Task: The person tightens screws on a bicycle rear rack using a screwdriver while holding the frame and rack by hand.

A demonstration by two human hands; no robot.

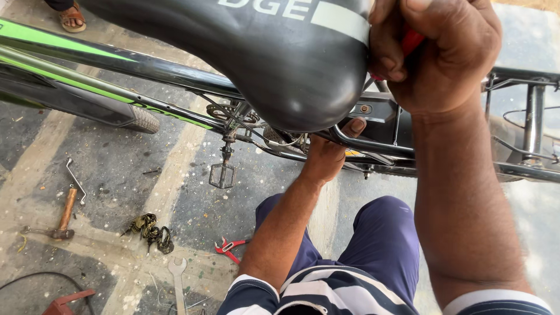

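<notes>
A black bicycle saddle fills the top middle of the head view. My right hand is closed on a red-handled tool at the saddle's rear edge; most of the tool is hidden in my fist. My left hand reaches under the saddle and grips the black frame bar there, thumb up against it. The green and black bicycle frame runs off to the left, with a pedal hanging below.
On the concrete floor lie a wooden-handled hammer, a bent metal rod, a coiled chain lock, red-handled pliers and a spanner. Another person's sandalled foot stands top left. A rear rack is at right.
</notes>
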